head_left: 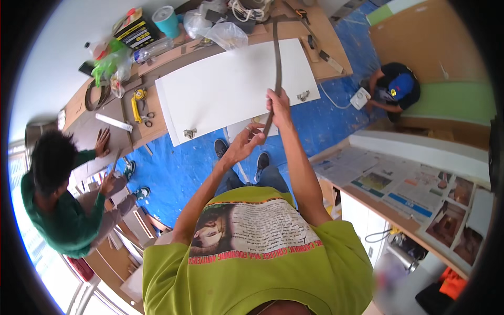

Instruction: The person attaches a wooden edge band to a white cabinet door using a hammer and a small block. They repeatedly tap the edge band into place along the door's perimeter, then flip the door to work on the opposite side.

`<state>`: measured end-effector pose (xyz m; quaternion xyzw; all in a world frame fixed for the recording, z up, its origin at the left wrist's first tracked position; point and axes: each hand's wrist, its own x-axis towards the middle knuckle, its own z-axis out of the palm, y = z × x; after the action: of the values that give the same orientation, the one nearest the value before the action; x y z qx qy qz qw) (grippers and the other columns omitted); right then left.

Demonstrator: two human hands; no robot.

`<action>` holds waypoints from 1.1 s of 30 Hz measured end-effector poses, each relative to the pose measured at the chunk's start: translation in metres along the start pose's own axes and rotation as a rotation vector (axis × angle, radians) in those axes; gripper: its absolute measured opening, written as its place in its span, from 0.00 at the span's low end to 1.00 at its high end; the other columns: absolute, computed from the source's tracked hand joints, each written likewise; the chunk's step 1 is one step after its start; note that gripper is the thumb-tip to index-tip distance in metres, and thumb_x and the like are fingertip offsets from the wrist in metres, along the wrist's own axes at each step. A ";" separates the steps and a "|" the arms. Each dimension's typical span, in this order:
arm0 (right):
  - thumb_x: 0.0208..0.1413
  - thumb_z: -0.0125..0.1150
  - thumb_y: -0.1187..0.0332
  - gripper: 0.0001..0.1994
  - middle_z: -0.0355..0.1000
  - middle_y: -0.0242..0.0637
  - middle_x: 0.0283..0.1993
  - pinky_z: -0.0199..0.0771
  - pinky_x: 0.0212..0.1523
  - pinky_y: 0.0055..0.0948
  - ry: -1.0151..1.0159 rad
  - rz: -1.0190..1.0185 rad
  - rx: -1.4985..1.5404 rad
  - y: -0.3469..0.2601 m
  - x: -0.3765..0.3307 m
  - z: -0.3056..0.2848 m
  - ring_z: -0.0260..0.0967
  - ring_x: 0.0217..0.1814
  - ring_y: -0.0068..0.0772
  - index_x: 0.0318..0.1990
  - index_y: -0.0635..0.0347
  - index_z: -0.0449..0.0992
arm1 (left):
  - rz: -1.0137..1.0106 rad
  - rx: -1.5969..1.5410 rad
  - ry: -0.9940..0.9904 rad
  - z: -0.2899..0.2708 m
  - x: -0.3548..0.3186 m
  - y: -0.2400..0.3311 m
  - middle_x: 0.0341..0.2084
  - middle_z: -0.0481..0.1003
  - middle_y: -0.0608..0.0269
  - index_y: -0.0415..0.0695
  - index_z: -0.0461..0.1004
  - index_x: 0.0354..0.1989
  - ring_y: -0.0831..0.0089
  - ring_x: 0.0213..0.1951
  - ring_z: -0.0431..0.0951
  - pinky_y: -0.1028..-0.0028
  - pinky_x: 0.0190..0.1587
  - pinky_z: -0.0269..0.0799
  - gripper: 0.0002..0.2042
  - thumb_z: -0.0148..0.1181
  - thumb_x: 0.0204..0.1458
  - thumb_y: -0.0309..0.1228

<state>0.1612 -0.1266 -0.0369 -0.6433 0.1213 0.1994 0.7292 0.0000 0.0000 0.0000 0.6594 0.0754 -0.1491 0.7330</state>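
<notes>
A long, thin, flexible brown strip rises over the smooth white panel, right hand fingers closed around it, left hand fingers pinching its lower end.

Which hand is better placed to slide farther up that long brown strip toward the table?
Probably the right hand: it grips the brown strip higher, nearest the white panel. The left hand holds the strip's lower end, steadying it.
</notes>
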 end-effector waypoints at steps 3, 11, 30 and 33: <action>0.56 0.60 0.66 0.17 0.66 0.25 0.30 0.59 0.25 0.19 -0.106 -0.061 -0.012 -0.032 -0.043 -0.035 0.59 0.27 0.14 0.52 0.60 0.71 | 0.100 -0.091 0.145 0.021 -0.001 -0.001 0.43 0.74 0.50 0.37 0.63 0.61 0.66 0.44 0.77 0.69 0.51 0.73 0.26 0.53 0.63 0.43; 0.59 0.51 0.68 0.29 0.60 0.26 0.23 0.46 0.14 0.15 -0.364 0.006 0.012 -0.113 -0.213 -0.194 0.48 0.14 0.12 0.68 0.65 0.57 | 0.043 -0.484 0.264 0.118 0.023 0.046 0.59 0.67 0.47 0.40 0.54 0.67 0.58 0.58 0.70 0.60 0.61 0.65 0.32 0.45 0.64 0.51; 0.65 0.44 0.55 0.25 0.75 0.33 0.36 0.69 0.39 0.23 -0.882 0.860 -0.574 0.054 -0.186 -0.334 0.69 0.35 0.22 0.65 0.57 0.66 | 0.287 -0.755 1.327 0.065 -0.060 -0.044 0.21 0.68 0.69 0.44 0.66 0.41 0.81 0.20 0.68 0.80 0.23 0.67 0.11 0.58 0.61 0.37; 0.64 0.44 0.54 0.25 0.75 0.34 0.37 0.69 0.41 0.24 -0.906 0.896 -0.656 0.064 -0.168 -0.318 0.69 0.35 0.22 0.64 0.57 0.68 | 0.330 -0.802 1.404 0.057 -0.078 -0.039 0.20 0.68 0.69 0.44 0.66 0.42 0.81 0.20 0.68 0.81 0.23 0.66 0.12 0.59 0.60 0.37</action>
<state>0.0085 -0.4565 -0.0663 -0.5717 -0.0073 0.7534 0.3248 -0.0904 -0.0502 -0.0058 0.2902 0.4656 0.4455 0.7075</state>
